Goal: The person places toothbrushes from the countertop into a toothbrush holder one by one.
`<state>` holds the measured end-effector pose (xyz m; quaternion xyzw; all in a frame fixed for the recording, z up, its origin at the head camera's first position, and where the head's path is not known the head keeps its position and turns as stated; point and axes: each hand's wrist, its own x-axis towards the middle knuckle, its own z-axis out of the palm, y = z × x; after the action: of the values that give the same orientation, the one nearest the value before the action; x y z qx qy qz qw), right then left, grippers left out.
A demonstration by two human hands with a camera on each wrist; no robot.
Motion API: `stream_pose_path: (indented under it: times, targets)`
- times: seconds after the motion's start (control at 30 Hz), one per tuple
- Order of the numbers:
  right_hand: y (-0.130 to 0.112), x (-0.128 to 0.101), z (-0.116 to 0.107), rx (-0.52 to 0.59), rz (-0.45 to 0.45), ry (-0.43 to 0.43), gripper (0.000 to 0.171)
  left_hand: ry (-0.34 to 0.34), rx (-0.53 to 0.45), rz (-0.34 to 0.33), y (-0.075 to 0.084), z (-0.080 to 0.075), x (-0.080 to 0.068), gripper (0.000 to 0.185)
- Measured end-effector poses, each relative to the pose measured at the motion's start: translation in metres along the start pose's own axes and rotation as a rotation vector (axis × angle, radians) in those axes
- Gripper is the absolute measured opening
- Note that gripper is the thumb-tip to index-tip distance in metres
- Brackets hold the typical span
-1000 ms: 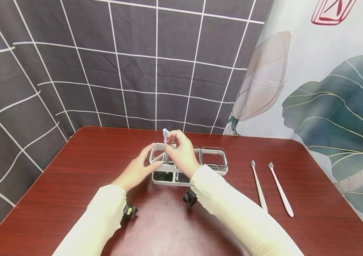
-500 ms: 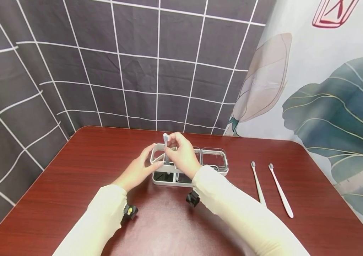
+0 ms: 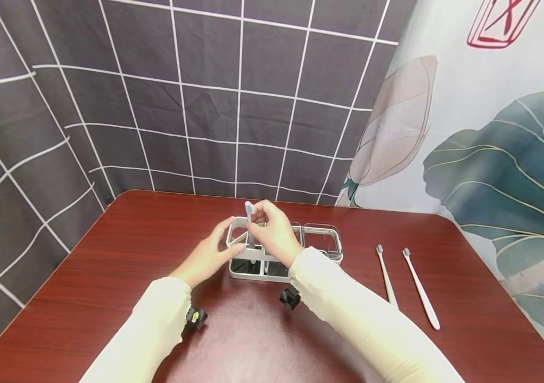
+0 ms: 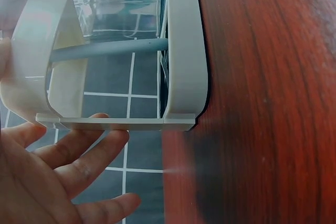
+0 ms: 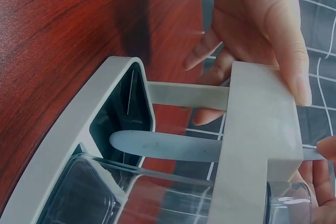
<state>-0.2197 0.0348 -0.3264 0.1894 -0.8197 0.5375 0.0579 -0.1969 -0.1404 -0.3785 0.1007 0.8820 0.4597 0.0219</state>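
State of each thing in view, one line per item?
Left hand: fingers straight, resting against the holder's left end.
Right hand: pinching the grey toothbrush.
Grey toothbrush: upright, bristles up, handle down inside the holder.
Holder: standing on the table.
Clear cup: seated in the holder's right end.
Two toothbrushes: lying flat on the table, untouched.
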Motion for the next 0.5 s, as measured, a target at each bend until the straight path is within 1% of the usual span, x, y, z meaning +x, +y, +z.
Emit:
stream_pose_path:
  times: [0.27,0.5]
  targets:
    - [0.0008,0.0017,0.0009,-0.018,0.004,-0.003,0.017,-0.001,0.013,0.002,-0.0013,0.0002,0.0011,0.078]
    - [0.0002,0.0021,0.0004,0.009,0.017,-0.012,0.022,0.000,0.010,0.004,-0.0010,0.0000,0.0010,0.078]
